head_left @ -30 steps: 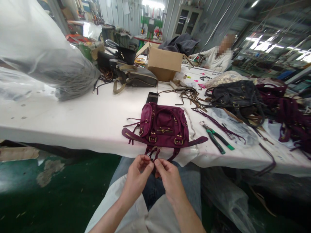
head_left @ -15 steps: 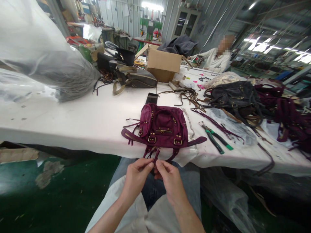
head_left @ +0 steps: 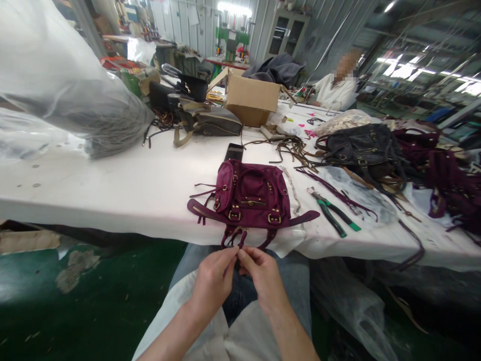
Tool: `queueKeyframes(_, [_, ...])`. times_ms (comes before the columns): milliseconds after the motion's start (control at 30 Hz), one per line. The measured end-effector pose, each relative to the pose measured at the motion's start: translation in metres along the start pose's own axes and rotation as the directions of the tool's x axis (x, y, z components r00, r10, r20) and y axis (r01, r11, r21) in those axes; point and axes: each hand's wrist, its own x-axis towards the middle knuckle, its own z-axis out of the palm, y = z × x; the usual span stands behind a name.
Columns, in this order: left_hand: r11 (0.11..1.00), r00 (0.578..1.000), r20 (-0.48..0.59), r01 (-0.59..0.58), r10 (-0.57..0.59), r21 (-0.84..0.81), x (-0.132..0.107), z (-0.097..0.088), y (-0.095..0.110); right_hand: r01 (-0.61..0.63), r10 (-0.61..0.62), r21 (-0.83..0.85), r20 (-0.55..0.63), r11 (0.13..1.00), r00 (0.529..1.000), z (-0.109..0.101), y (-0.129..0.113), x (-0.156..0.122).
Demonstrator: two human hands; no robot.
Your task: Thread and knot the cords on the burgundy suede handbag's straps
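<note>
A plum-coloured handbag [head_left: 252,193] with brass buckles and a short front zip lies at the table's near edge. Its handle and thin straps hang over the edge above my lap. My left hand [head_left: 216,273] and my right hand [head_left: 263,273] meet there, fingertips pinched together on a thin plum leather strap [head_left: 242,238] of the bag. The strap's end is hidden between the fingers. Just behind the bag lies a black phone [head_left: 233,151].
Green-handled pliers [head_left: 334,213] and loose plum straps [head_left: 338,193] lie right of the bag. Farther right are a dark grey handbag [head_left: 363,148] and more plum bags [head_left: 451,175]. A cardboard box [head_left: 251,98] stands behind, a large plastic sack [head_left: 86,85] at left. A person [head_left: 338,87] sits beyond.
My left hand has turned over, its fingers now stretching farther toward my right fingertips at the strap. My right hand has hardly moved, and the bag lies as before.
</note>
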Motion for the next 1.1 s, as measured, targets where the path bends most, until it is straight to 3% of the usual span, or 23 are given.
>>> queueKeyframes(100, [0.968, 0.978, 0.06, 0.208, -0.201, -0.141, 0.008, -0.006, 0.005, 0.019, -0.019, -0.011, 0.028, 1.0, 0.999, -0.001, -0.003, 0.0])
queueKeyframes(167, [0.88, 0.915, 0.142, 0.403, -0.378, -0.252, 0.014, -0.01, 0.008, 0.035, -0.033, -0.035, 0.057, 0.999, 0.998, -0.002, -0.005, 0.0])
queueKeyframes(233, [0.791, 0.861, 0.193, 0.509, -0.471, -0.339, 0.019, -0.012, 0.009, 0.071, -0.065, -0.08, 0.077, 0.994, 0.995, -0.002, -0.005, 0.0])
queueKeyframes(300, [0.778, 0.866, 0.169, 0.497, -0.47, -0.383, 0.022, -0.013, 0.009, 0.117, -0.107, -0.122, 0.087, 0.986, 0.991, -0.002, -0.005, 0.001])
queueKeyframes(467, [0.891, 0.952, 0.05, 0.301, -0.302, -0.34, 0.031, -0.014, 0.01, 0.125, -0.116, -0.109, 0.086, 0.986, 0.989, 0.0, 0.0, 0.003])
queueKeyframes(600, [0.899, 0.96, 0.12, 0.28, -0.254, -0.336, 0.039, -0.016, 0.009, 0.133, -0.125, -0.097, 0.083, 0.986, 0.989, 0.001, 0.002, 0.002])
queueKeyframes(767, [0.771, 0.882, 0.154, 0.466, -0.446, -0.434, 0.036, -0.009, 0.003, 0.175, -0.174, -0.102, 0.024, 0.979, 0.985, 0.002, 0.002, 0.0])
queueKeyframes(933, [0.656, 0.839, 0.173, 0.517, -0.517, -0.55, 0.024, 0.006, -0.001, 0.167, -0.17, -0.041, -0.061, 0.985, 0.984, 0.002, 0.009, 0.0])
queueKeyframes(1100, [0.481, 0.747, 0.235, 0.601, -0.622, -0.638, 0.027, 0.009, -0.003, 0.14, -0.142, -0.026, -0.108, 0.99, 0.984, -0.001, 0.014, -0.001])
